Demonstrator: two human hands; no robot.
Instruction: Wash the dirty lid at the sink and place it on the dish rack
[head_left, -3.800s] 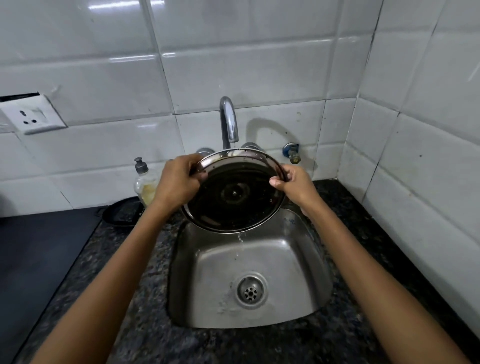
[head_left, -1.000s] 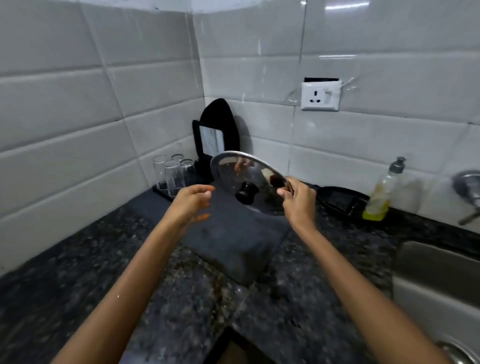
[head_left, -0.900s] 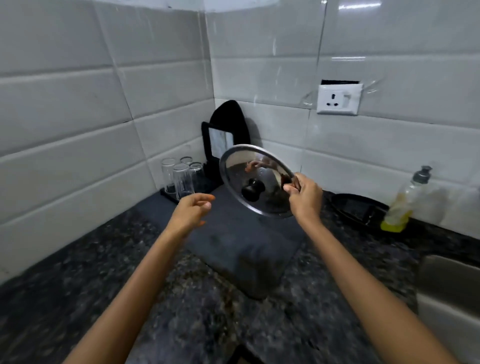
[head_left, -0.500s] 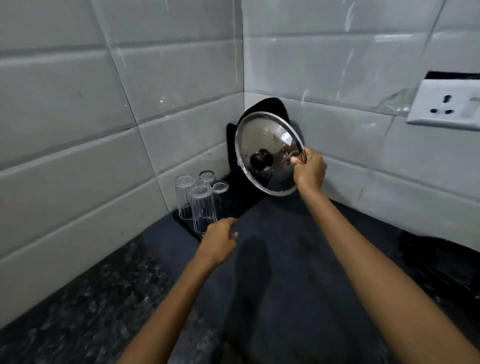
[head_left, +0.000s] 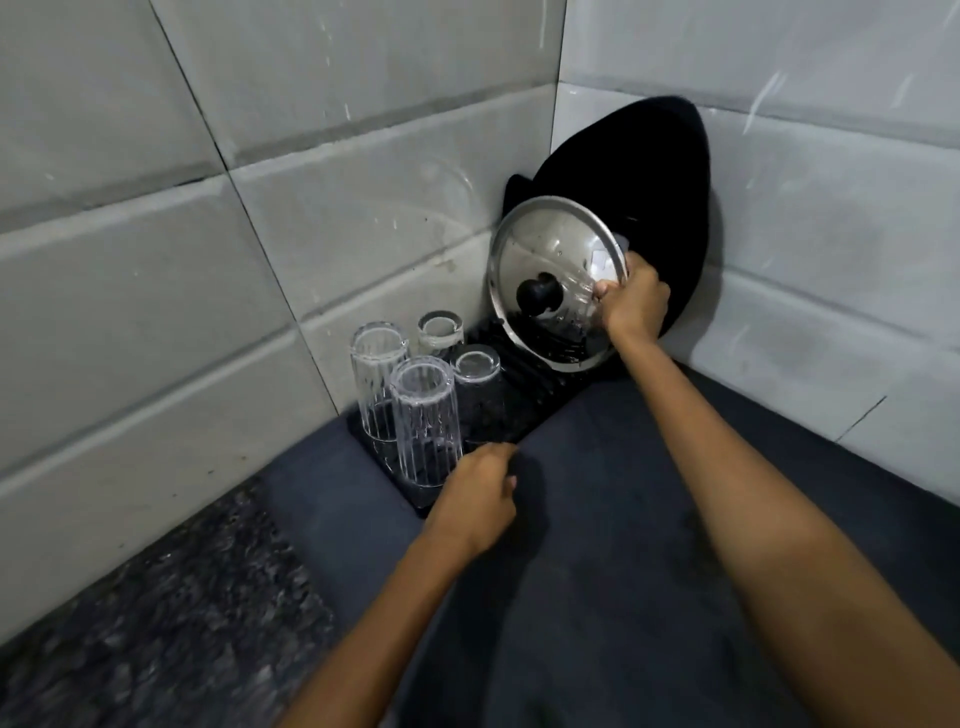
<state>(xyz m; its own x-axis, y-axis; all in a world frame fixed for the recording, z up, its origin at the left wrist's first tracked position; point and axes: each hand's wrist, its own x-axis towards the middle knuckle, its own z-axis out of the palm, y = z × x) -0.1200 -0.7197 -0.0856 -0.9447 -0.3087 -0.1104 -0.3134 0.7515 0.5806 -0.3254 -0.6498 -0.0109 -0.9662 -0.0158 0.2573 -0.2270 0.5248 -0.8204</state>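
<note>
Lid work is nearly over; I read this as the set-down. Nearest me, my left hand (head_left: 475, 501) hangs loosely curled and empty over the counter (head_left: 597, 545), just beside the upturned glasses (head_left: 426, 410). Farther in, my right hand (head_left: 635, 306) is clamped on the rim of the lid (head_left: 550, 260), held tilted, knob toward me, its lower edge over the dish rack (head_left: 519, 400). I'd seat that edge in the ribs, lean it on the dark pan (head_left: 654, 182) behind, then release slowly, clear of the glasses.

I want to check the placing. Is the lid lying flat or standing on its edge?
On its edge: the lid stands tilted, knob facing the camera, right hand gripping its rim.
</note>
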